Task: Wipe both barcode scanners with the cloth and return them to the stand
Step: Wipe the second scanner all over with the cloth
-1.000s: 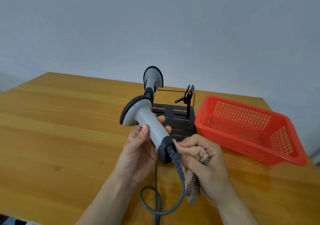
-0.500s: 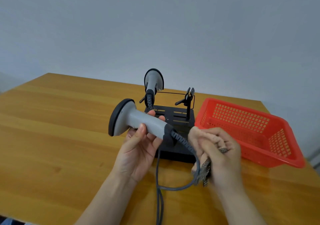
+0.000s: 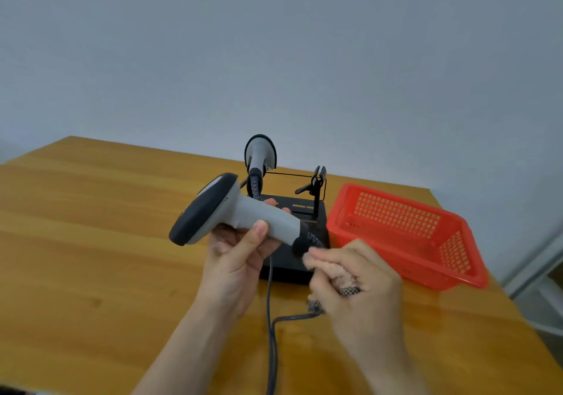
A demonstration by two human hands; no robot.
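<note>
Bare left hand [image 3: 240, 260], bare right hand [image 3: 362, 285]. Forearms [image 3: 182, 349] bare down to the lower edge of view. Left thumbnail [image 3: 260, 226] short, plain. Right hand slightly blurred.

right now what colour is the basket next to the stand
The basket is red, clearest in the head view.
</note>
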